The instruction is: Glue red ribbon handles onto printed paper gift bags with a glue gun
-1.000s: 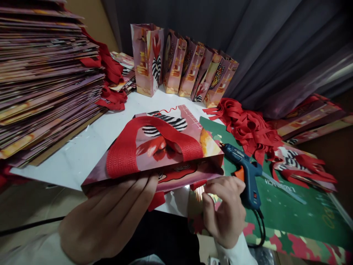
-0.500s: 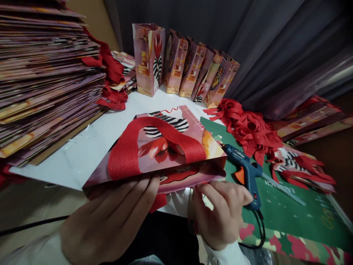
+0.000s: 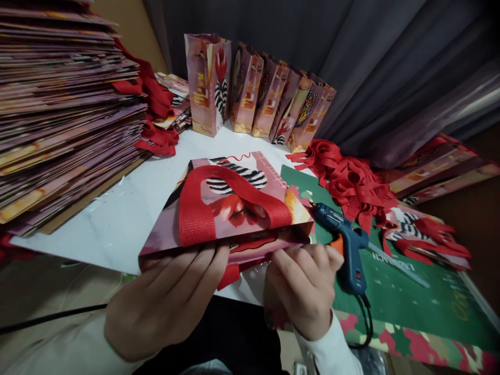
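Note:
A printed paper bag (image 3: 167,229) with zebra stripes and a red flower lies flat before me, its mouth facing me. A red ribbon handle (image 3: 197,224) loops over its upper panel. The fingers of my left hand (image 3: 167,297) reach into the mouth at the left, held together, with the thumb hidden. My right hand (image 3: 304,286) is closed on the right part of the lower edge, fingertips curled out of sight. Between my hands, a red ribbon end (image 3: 228,277) hangs below the lower edge. A blue glue gun (image 3: 351,255) with an orange trigger lies just right of my right hand.
A tall stack of flat printed bags (image 3: 70,120) rises at the left. Several standing bags (image 3: 211,88) line the back. Red ribbon strips (image 3: 344,172) are heaped on the right, by a green printed sheet (image 3: 390,302). A black cord (image 3: 50,313) runs at lower left.
My right hand has curled more tightly at the bag's lower edge. The bag's left corner and my left hand have shifted right, and the handle loop has narrowed. The glue gun lies as before.

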{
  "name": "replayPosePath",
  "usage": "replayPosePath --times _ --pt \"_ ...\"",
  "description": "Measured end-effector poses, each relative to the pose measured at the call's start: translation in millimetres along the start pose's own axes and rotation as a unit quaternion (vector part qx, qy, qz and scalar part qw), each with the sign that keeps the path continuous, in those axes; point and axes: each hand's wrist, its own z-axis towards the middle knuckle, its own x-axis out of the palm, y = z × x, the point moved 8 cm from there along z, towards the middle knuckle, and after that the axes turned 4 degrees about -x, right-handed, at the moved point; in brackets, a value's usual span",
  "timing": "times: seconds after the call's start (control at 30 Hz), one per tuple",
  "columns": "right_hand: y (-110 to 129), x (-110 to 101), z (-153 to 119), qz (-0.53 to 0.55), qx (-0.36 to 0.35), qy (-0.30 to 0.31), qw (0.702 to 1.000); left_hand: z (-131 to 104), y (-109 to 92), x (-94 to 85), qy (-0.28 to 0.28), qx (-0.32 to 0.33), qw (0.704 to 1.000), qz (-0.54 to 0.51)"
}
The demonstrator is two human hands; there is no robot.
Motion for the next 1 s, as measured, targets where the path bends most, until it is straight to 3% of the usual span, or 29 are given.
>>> replayPosePath --times 0.1,0.17,0.23,0.37,0.43,0.5,0.57,0.6,0.7,0.73,0.77,0.83,0.93,1.0 --pt "-6.7 11.5 2.9 -0.002 -0.012 0.055 0.998 14.1 -3.7 9.5 -0.032 0.056 0.995 0.078" --pt "-12.9 19.6 6.2 -0.002 -0.018 0.081 0.997 22.7 -7.0 15.2 -0.024 0.075 0.992 0.103" --pt "-20.1 27.7 10.4 -0.005 -0.023 0.102 0.994 32.4 -8.7 21.4 -0.002 0.079 0.988 0.131" --pt "-32.8 41.8 16.6 0.028 -0.023 0.142 0.989 49.5 -1.7 28.2 -0.029 0.054 0.982 0.177" --pt "-43.2 46.0 17.2 0.083 0.022 0.141 0.986 54.5 6.8 37.1 -0.034 0.040 0.980 0.189" --pt "-61.0 53.1 14.4 0.166 0.118 0.125 0.971 57.7 17.1 47.7 -0.033 0.021 0.979 0.200" --pt "-83.6 67.5 6.4 0.267 0.249 0.095 0.926 59.0 24.6 57.1 -0.030 0.009 0.978 0.205" --pt "-94.3 78.5 0.5 0.327 0.320 0.079 0.886 59.0 26.8 60.8 -0.029 0.006 0.978 0.207" --pt "-109.2 122.3 -18.1 0.506 0.495 0.059 0.704 57.6 28.9 70.4 -0.010 -0.001 0.978 0.210" --pt "-106.6 135.7 -20.3 0.553 0.519 0.070 0.648 56.9 29.4 74.1 0.007 -0.008 0.978 0.208" --pt "-102.5 145.9 -20.1 0.584 0.524 0.089 0.613 56.3 30.7 78.6 0.034 -0.019 0.978 0.203" --pt "-95.5 156.5 -16.5 0.604 0.505 0.129 0.603 54.2 36.5 91.1 0.117 -0.060 0.974 0.186" --pt "-94.7 157.7 -14.9 0.580 0.485 0.149 0.638 47.2 44.2 113.9 0.269 -0.122 0.947 0.125" --pt "-96.9 156.8 -17.8 0.573 0.492 0.147 0.638 44.3 42.6 126.7 0.343 -0.135 0.927 0.065"
